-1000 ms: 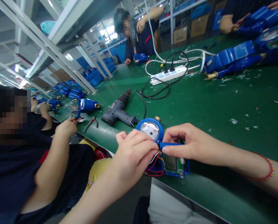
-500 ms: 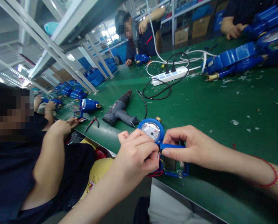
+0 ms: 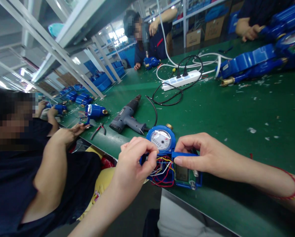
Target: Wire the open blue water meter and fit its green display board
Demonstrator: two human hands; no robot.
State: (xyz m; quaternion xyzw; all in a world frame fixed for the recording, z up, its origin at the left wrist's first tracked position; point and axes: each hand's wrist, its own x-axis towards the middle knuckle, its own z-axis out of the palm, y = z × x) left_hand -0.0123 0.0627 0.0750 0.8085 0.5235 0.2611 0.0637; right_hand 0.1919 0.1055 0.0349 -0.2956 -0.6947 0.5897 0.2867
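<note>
A blue water meter with a round white dial lies at the table's near edge. Its open compartment holds a tangle of red, yellow and white wires. Joined on the right is a blue housing with a small grey display and a coil spring. My left hand is over the compartment's left side, thumb and forefinger pinched together below the dial; whatever is between them is too small to make out. My right hand grips the blue upper edge of the display housing between thumb and fingers.
Beyond the meter lie a grey heat gun and red-handled pliers. A white power strip with looped cables sits farther back. More blue meters are at right. Co-workers sit on the left and across the table.
My left hand has drawn back leftward from the wires, uncovering the dial and the wired compartment. My right hand keeps its grip, nearly in place.
</note>
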